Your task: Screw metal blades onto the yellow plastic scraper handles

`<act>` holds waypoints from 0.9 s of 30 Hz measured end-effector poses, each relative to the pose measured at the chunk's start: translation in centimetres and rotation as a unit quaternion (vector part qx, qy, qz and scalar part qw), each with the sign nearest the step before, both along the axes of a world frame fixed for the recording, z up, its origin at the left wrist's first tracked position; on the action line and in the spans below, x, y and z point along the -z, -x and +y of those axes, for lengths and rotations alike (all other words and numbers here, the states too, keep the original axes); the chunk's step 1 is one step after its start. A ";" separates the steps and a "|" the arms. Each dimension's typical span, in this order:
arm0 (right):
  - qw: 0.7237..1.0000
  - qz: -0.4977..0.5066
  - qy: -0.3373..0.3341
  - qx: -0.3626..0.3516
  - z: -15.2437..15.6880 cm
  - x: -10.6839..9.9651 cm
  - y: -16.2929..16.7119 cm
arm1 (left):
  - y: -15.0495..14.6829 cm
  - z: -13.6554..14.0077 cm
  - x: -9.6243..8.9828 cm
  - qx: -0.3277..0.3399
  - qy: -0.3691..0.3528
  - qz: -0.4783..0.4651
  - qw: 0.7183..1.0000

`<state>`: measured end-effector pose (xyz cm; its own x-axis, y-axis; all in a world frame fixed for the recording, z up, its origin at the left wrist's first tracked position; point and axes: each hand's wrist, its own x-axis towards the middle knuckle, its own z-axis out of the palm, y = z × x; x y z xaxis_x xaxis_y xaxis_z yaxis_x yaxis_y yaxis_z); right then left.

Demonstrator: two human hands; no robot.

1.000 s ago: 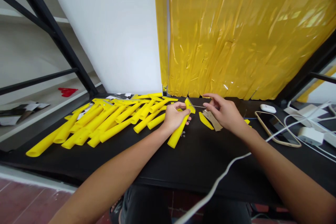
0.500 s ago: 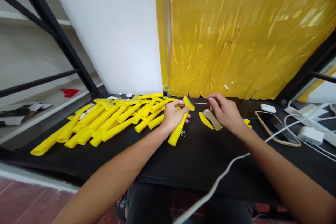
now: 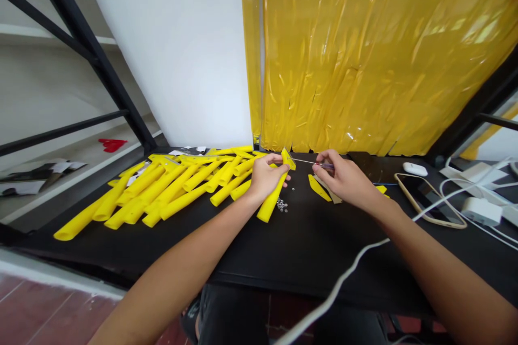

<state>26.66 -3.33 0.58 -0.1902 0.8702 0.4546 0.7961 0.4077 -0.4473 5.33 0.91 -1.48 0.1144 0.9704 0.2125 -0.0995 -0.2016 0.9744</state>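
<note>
My left hand (image 3: 267, 177) is closed round a yellow plastic tube (image 3: 270, 204) whose flat, angled head points up. In my right hand (image 3: 342, 175) is a screwdriver (image 3: 301, 160), gripped by its dark handle, its thin shaft running left to the tube's head. Whether the tip sits in a screw is too small to tell. Small metal nuts (image 3: 282, 205) lie on the black table just right of the tube. Below my right hand rest a flat yellow piece (image 3: 319, 187) and a brownish strip (image 3: 334, 197), partly hidden by the fingers.
A heap of similar yellow tubes (image 3: 162, 188) covers the table's left. On the right lie a phone (image 3: 431, 200), a white earbud case (image 3: 415, 169) and a charger (image 3: 481, 210) with cables. A white cable (image 3: 343, 275) crosses the front edge. Yellow plastic sheeting (image 3: 364, 54) hangs behind.
My right hand has shifted slightly and turned on the screwdriver, showing more of its handle. My left hand still holds the tube, which has tipped a little, and more nuts show beside it.
</note>
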 end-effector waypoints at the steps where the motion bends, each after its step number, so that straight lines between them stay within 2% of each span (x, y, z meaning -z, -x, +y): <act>1: 1.000 0.013 -0.004 -0.010 0.0 0.0 0.0 | 0.0 0.0 0.0 -0.003 0.002 0.002 1.000; 3: 1.000 0.012 -0.019 -0.011 0.2 0.1 -0.1 | -0.1 0.0 0.0 -0.010 0.008 0.005 1.000; 8: 0.998 -0.027 -0.038 0.052 0.3 0.2 -0.1 | -0.1 0.0 0.0 -0.015 0.014 0.004 1.000; 14: 0.999 0.006 -0.051 0.018 0.3 0.4 0.1 | 0.2 0.4 0.1 -0.009 -0.001 0.017 1.000; 19: 0.997 -0.048 -0.047 0.034 0.4 0.4 0.0 | 0.3 0.5 0.1 -0.003 -0.003 0.018 1.000; 24: 0.999 0.011 -0.040 0.008 0.4 0.6 0.2 | 0.3 0.5 0.1 0.003 0.000 0.010 1.000; 27: 0.999 0.001 -0.048 -0.005 0.4 0.5 0.1 | 0.3 0.7 0.2 0.000 0.002 0.006 1.000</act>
<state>26.52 -2.93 0.04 -0.1978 0.8204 0.5365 0.7903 0.4572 -0.4078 5.05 1.62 -1.70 0.1165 0.9712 0.2078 -0.0883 -0.1983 0.9762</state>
